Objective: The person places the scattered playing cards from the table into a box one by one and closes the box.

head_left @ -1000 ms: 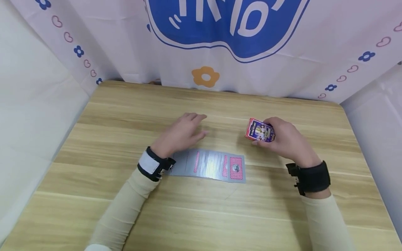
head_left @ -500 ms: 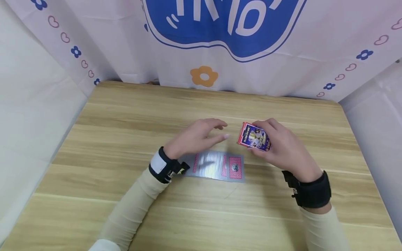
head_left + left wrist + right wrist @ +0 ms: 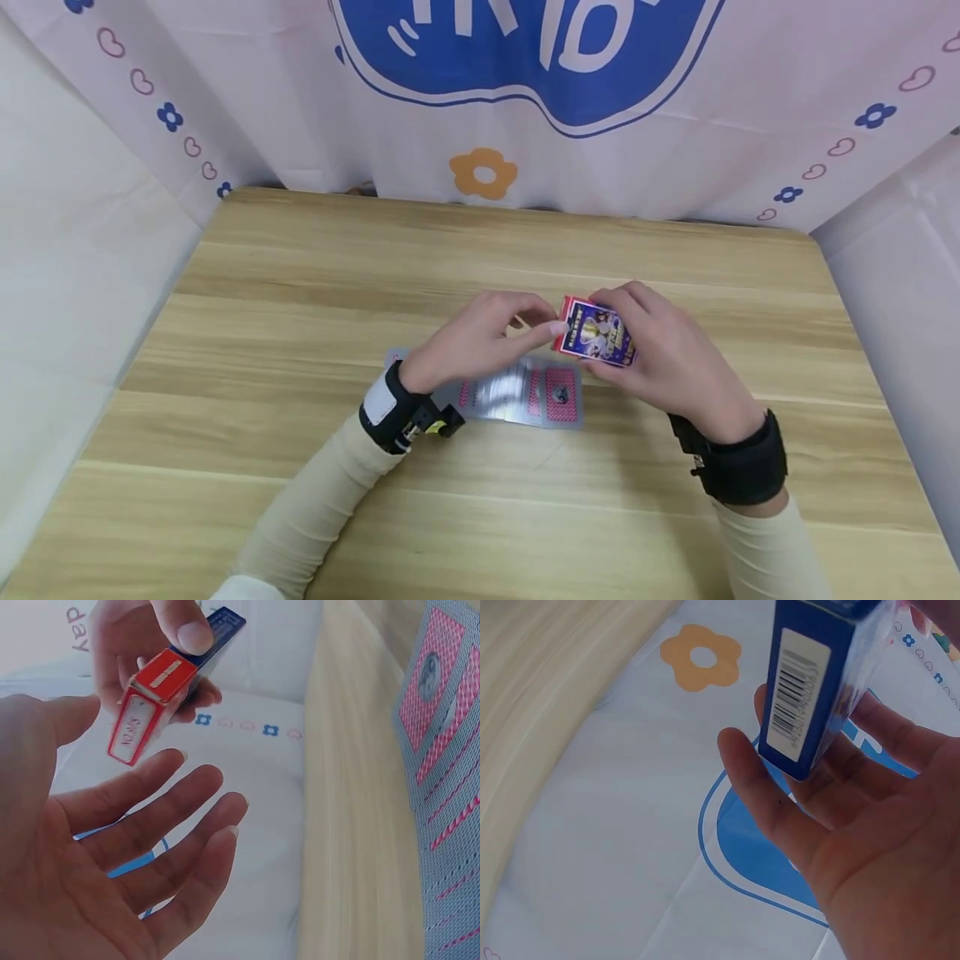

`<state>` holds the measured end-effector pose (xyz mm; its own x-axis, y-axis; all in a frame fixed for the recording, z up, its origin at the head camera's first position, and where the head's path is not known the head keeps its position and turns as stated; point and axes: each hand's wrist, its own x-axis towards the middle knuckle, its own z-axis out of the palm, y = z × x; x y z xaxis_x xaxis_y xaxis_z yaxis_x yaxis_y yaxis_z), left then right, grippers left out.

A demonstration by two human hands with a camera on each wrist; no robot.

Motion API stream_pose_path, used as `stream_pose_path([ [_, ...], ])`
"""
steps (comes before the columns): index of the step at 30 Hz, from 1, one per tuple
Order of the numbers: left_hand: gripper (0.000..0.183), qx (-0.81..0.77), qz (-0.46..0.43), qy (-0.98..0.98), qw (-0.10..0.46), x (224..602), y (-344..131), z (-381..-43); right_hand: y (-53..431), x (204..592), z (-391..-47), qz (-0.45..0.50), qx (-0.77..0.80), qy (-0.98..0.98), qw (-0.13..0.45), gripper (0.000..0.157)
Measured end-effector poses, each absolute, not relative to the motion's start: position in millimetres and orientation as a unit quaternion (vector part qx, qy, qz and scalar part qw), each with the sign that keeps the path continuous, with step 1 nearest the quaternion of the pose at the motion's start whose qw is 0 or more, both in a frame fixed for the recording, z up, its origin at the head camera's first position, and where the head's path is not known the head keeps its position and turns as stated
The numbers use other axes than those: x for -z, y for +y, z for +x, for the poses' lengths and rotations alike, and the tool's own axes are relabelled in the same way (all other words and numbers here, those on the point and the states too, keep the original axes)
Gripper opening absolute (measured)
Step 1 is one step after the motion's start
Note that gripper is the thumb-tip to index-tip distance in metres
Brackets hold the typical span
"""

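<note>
My right hand (image 3: 669,358) grips a small red and blue playing card box (image 3: 598,335) above the table, with its printed face up in the head view. The right wrist view shows the barcode on the blue end of the card box (image 3: 801,694). In the left wrist view the red end flap of the card box (image 3: 133,729) looks shut. My left hand (image 3: 487,337) is at that red end, thumb and fingers spread around it, apart from the box in the left wrist view. Below the hands lies an overlapping row of playing cards (image 3: 561,397), backs up, partly hidden by the left hand and wrist.
The wooden table (image 3: 480,517) runs back to a white printed cloth (image 3: 315,108) with a blue shape and an orange flower. White cloth walls (image 3: 67,250) stand at both sides. Each wrist wears a black strap (image 3: 738,458).
The left hand has moved right, up to the red end of the card box. The right hand has brought the box leftward. The row of cards stays where it was.
</note>
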<state>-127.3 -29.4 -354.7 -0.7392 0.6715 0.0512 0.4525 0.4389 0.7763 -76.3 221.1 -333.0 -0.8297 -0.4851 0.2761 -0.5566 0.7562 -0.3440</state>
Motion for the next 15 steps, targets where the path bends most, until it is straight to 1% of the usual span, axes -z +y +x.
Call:
stream_pose_path([
  [4,0.028,-0.418,0.338,0.834,0.126,355.0,-25.7,-124.0,217.0,331.6,-74.6,0.288,-0.218,-0.929,0.077,0.064],
  [9,0.024,-0.429,0.345,0.826,0.119,356.2,-23.3,-120.6,212.7,331.3,-72.8,0.301,-0.226,-0.923,0.075,0.067],
  [15,0.021,-0.445,0.347,0.813,0.14,353.7,-26.4,-121.0,212.2,329.7,-71.2,0.304,-0.234,-0.92,0.077,0.067],
])
